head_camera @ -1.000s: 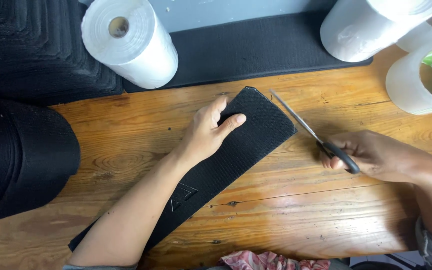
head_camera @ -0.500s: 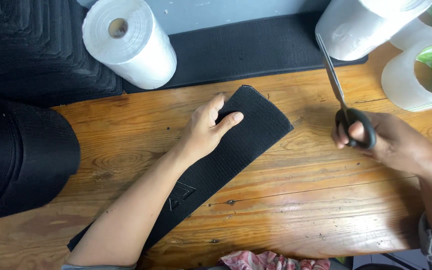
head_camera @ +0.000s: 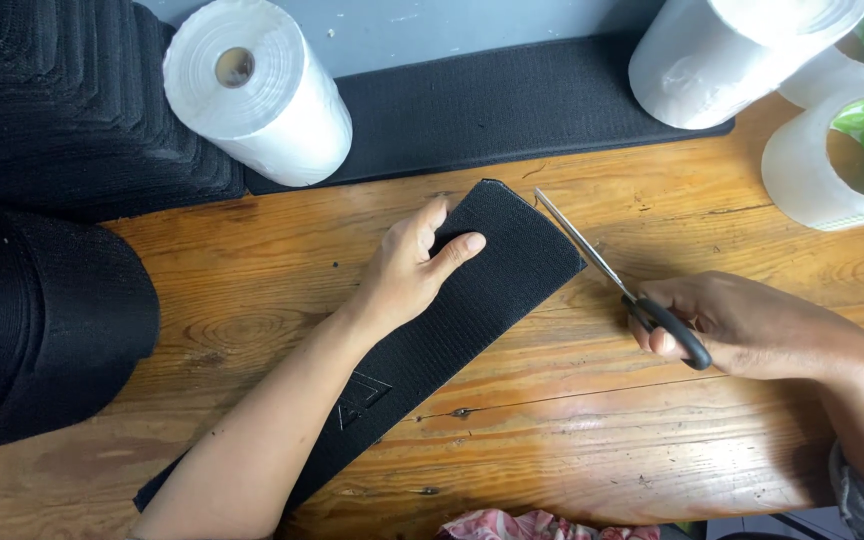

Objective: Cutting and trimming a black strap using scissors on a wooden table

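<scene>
My left hand (head_camera: pixel 407 275) lies flat on the upper end of the black strip (head_camera: pixel 472 300), fingers spread and pressing down, clamped on nothing; this pins the strip to the desk (head_camera: pixel 272 310), likely so it cannot slide. The strip lies on the wooden desk, long axis diagonal, running from near my left elbow at lower left up to a rounded end at upper right. My right hand (head_camera: pixel 742 325) is closed around the black handles of the scissors (head_camera: pixel 612 275). The blades look closed, pointing up-left, tip just beside the strip's rounded end, not clearly touching it. White rolls (head_camera: pixel 257 95) and a tape roll (head_camera: pixel 837 160) stand behind, well apart.
</scene>
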